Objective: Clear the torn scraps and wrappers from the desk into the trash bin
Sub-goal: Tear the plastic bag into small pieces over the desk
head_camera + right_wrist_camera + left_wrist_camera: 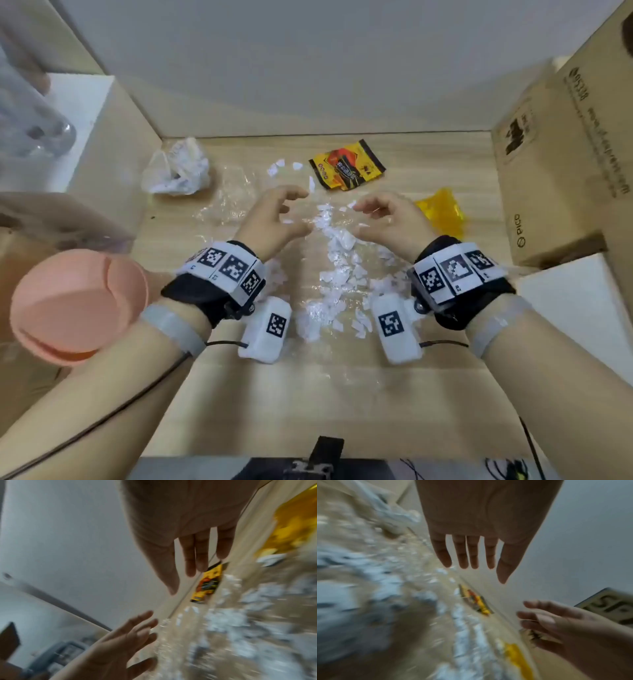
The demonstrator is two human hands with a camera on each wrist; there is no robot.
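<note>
Torn white paper scraps (337,270) lie scattered down the middle of the wooden desk (428,164), some on crinkled clear plastic film (229,198). A yellow and black snack wrapper (347,165) lies at the back, and a yellow translucent wrapper (442,210) sits to the right. A crumpled white plastic bag (176,167) is at the back left. My left hand (274,219) and right hand (383,219) hover over the scraps, palms facing each other, fingers relaxed, holding nothing. Both wrist views show straight fingers (472,555) (195,558). The pink trash bin (77,303) stands left of the desk.
A large cardboard box (561,164) fills the right side of the desk. A white block (89,116) rises at the left and another white surface (575,308) at the right. Cables trail from both wrists toward the desk's near edge.
</note>
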